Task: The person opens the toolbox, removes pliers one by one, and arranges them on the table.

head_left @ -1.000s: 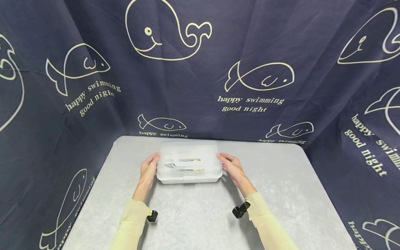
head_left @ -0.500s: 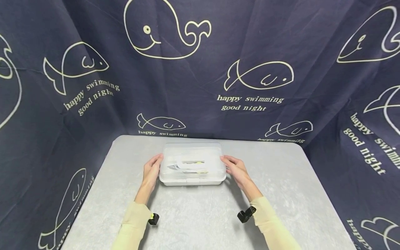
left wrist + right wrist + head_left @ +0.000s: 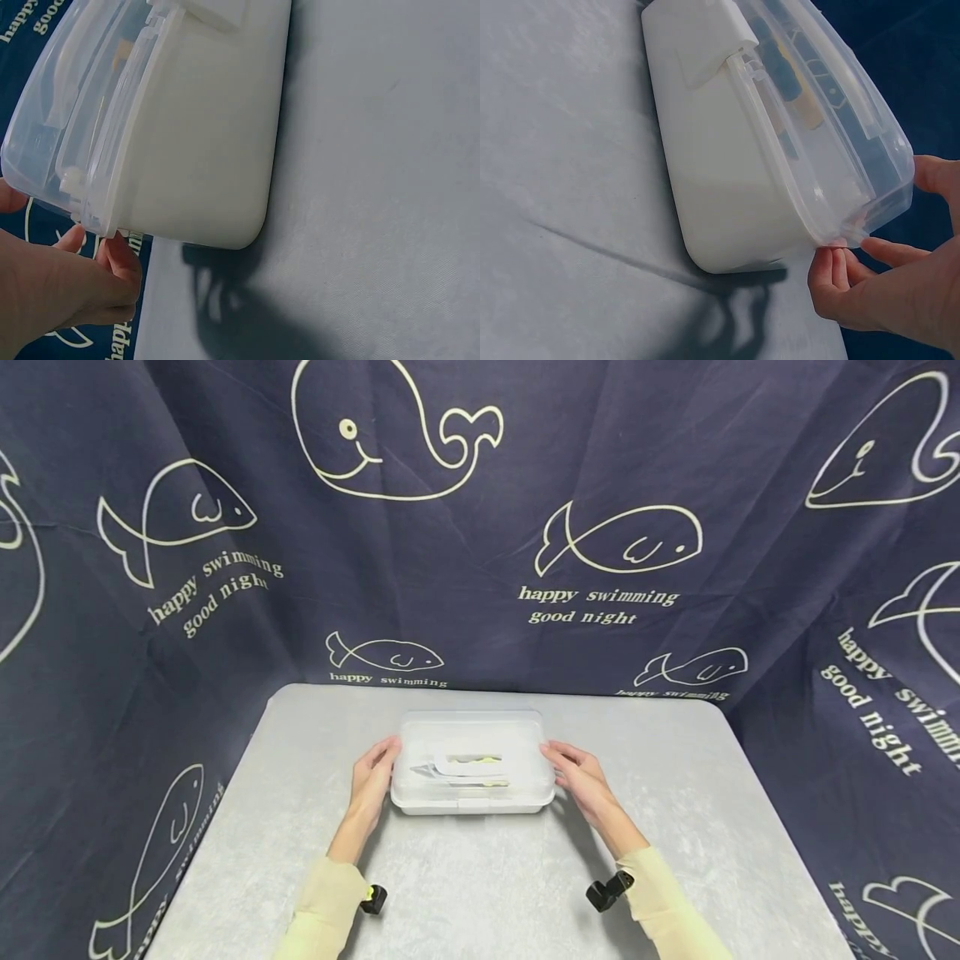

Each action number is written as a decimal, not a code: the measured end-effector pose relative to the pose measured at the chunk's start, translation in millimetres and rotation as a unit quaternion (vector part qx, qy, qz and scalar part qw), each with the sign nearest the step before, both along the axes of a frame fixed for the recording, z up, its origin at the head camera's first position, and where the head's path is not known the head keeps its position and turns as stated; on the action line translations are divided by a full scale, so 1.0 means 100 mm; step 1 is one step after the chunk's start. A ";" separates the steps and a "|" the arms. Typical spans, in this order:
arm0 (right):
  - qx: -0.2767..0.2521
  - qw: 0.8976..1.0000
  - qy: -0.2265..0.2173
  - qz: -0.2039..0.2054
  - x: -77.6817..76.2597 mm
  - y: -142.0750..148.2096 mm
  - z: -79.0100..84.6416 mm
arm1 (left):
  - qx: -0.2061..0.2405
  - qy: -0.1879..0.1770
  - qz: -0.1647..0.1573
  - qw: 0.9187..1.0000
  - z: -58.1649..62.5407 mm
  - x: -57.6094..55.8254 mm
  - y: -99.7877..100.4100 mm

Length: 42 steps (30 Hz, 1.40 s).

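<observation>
A plastic storage box [image 3: 472,727] with a white base [image 3: 202,135] and a clear lid sits at the far middle of the table in the head view. Its lid is on, and a white latch [image 3: 472,804] shows at the front. Through the lid I make out a grey pointed thing and yellow pieces [image 3: 799,86]. My left hand [image 3: 372,779] grips the box's left end, fingers curled under the lid rim. On the opposite end my right hand [image 3: 585,783] does the same, thumb against the lid and fingertips beneath the rim in the right wrist view.
The box stands on a pale grey table [image 3: 480,893] with rounded far corners. Dark blue curtains [image 3: 480,560] printed with whales and fish enclose the table at the back and both sides. Small black cameras [image 3: 611,891] are worn at both wrists.
Between both hands, the box has shifted to the right and a little nearer to me. The hold at each end looks the same, and the lid stays on.
</observation>
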State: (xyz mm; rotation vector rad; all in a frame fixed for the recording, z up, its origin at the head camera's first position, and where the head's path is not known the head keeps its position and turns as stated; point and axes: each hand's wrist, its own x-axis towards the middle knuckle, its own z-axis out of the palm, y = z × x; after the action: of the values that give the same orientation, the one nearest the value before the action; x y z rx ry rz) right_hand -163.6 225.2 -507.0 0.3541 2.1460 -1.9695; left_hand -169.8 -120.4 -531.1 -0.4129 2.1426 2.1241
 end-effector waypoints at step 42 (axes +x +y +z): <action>0.010 0.999 -0.020 -0.024 0.53 0.45 0.04 | -0.025 0.016 -0.034 0.999 -0.04 0.30 0.44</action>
State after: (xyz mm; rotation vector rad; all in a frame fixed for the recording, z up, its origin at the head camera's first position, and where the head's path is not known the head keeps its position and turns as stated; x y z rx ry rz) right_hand -110.8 270.1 -502.6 0.4475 2.1531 -1.9514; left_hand -140.3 -76.6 -534.7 -0.3078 2.1979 2.0584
